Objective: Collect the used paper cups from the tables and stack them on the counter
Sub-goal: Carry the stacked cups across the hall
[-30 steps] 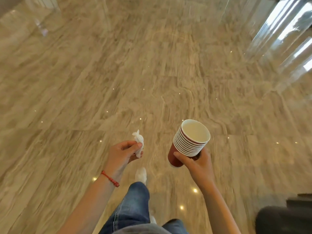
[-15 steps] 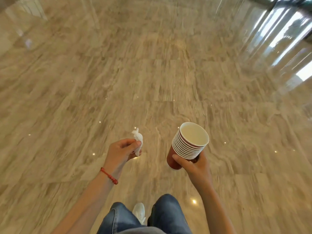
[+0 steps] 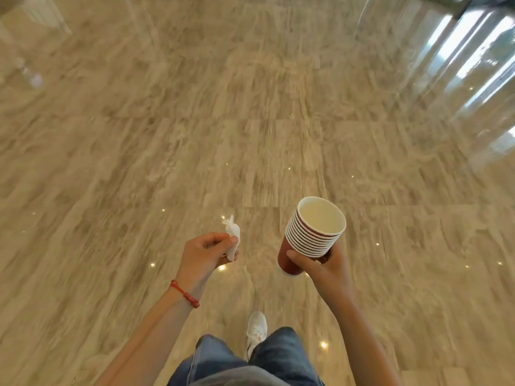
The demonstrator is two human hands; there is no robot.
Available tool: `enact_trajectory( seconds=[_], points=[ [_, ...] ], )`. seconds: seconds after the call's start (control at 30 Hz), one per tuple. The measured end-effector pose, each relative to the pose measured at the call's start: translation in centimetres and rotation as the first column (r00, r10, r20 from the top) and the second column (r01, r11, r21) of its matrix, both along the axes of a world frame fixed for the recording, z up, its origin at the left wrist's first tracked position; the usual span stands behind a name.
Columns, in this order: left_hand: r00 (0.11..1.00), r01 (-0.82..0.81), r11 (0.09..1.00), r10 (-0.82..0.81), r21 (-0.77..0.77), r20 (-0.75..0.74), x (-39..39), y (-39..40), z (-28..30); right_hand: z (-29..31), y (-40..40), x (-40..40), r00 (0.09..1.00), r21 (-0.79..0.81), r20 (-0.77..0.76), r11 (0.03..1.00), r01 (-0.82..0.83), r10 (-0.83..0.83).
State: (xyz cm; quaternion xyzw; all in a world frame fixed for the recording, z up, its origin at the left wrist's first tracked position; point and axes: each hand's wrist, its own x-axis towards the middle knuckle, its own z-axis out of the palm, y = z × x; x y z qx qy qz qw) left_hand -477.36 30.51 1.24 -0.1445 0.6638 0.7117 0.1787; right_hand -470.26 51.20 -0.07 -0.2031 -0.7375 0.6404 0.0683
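Collection stage: right hand (image 3: pixel 324 264) grips nested cups (image 3: pixel 312 235), left hand (image 3: pixel 206 253) pinches tissue (image 3: pixel 232 238); no counter visible, stacking remains.

1. No readable txt, labels, brands, nos. or signs anywhere in view.
2. Stack of paper cups (image 3: pixel 312 238): plain red sides, white rims, no print legible.
3. Crumpled tissue (image 3: pixel 232 236): blank.

White tissue (image 3: pixel 232 237), white sneaker (image 3: pixel 256 328), marble floor (image 3: pixel 195 121).
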Motion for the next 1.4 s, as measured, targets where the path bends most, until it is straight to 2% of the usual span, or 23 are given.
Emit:
enact_trajectory(
  seconds=[0.13, 0.37, 0.8, 1.1, 1.4],
  points=[
    [1.0, -0.004, 1.0, 0.004, -0.002, 0.001, -8.2, 4.0, 0.9, 1.0, 3.8, -8.3, 1.0, 0.012, 0.005, 1.0, -0.016, 0.016],
    [0.999, 0.025, 1.0, -0.025, 0.005, 0.034, -23.9, 10.1, -1.3, -1.1, 9.0, -24.1, 0.999, -0.011, 0.045, 1.0, -0.024, 0.024],
    [0.991, 0.132, 0.991, -0.132, 0.006, -0.009, -58.6, 22.9, 0.9, 0.8, 21.0, -55.7, 0.993, -0.01, 0.04, 0.994, 0.108, -0.108],
    [0.994, 0.096, 0.995, -0.096, 0.004, 0.047, -78.3, 34.3, -1.3, -0.7, 32.5, -76.9, 0.995, -0.008, 0.028, 0.995, 0.098, -0.098],
    [1.0, 0.031, 0.998, -0.031, 0.051, 0.001, -98.5, 45.7, 2.2, 2.5, 43.3, -99.2, 1.0, -0.026, 0.008, 1.0, 0.017, -0.017]
  ],
)
